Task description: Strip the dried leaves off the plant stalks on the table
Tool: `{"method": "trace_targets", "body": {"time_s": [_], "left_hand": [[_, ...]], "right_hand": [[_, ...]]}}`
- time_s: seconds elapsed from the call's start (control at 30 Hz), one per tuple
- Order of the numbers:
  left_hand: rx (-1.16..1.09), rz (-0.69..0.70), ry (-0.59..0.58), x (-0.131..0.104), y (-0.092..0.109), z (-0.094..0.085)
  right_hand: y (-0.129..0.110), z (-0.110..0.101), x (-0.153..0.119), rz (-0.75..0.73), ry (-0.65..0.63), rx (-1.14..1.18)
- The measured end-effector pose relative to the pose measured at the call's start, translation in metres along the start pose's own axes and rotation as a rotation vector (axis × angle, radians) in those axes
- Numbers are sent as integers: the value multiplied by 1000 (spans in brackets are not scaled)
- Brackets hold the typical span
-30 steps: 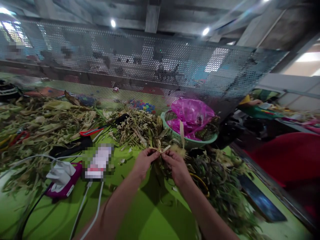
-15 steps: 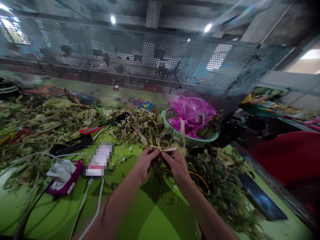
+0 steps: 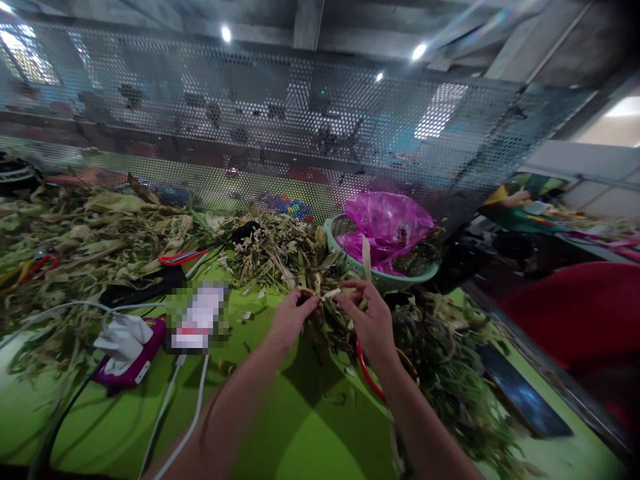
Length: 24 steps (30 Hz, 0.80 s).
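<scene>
My left hand [image 3: 294, 317] pinches a pale dried leaf strip [image 3: 330, 293] between thumb and forefinger, over a bunch of dried leaves. Facing it, my right hand [image 3: 369, 319] has its fingers bent round the strip's other side; their tips are partly hidden. A flat straw-coloured strip [image 3: 367, 257] sticks up behind the right hand. Below the right wrist lies a red and yellow looped handle [image 3: 367, 370], partly covered by the forearm. Dried leaves and stalks [image 3: 277, 250] are heaped just beyond both hands.
A green basket [image 3: 330, 233] holding a magenta plastic bag [image 3: 385, 227] stands behind the right hand. A phone [image 3: 200, 313], a purple power strip [image 3: 125, 367], and a red cutter [image 3: 183, 257] lie left. A dark phone [image 3: 525, 393] lies right. Perforated metal sheeting [image 3: 240, 127] rises behind.
My right hand has drawn slightly right and turned, its fingers now more raised and bent. The red part of the looped handle has come into view. My left hand stays nearly in place.
</scene>
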<state>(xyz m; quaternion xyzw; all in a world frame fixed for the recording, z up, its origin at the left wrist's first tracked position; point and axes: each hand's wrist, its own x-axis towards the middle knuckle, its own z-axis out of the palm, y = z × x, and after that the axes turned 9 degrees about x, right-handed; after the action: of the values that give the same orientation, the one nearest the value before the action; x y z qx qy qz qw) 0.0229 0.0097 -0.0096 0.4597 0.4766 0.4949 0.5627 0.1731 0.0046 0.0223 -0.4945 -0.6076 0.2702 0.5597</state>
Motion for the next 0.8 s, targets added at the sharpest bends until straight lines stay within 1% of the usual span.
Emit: {"method": "trace_targets", "body": {"time_s": [0.1, 0.17, 0.43, 0.6, 0.73, 0.8], "left_hand": [[57, 19, 4, 0, 1, 0], [73, 37, -12, 0, 1, 0], [76, 40, -124, -3, 5, 1], [267, 112, -141, -2, 10, 2], [367, 165, -157, 1, 7, 0], [424, 187, -145, 2, 4, 0]], "right_hand": [[0, 0, -3, -64, -132, -62], [3, 2, -4, -105, -169, -85], [4, 0, -2, -195, -166, -275], [2, 0, -1, -201, -151, -310], [2, 1, -2, -204, -147, -317], [1, 2, -4, -225, -159, -339]]}}
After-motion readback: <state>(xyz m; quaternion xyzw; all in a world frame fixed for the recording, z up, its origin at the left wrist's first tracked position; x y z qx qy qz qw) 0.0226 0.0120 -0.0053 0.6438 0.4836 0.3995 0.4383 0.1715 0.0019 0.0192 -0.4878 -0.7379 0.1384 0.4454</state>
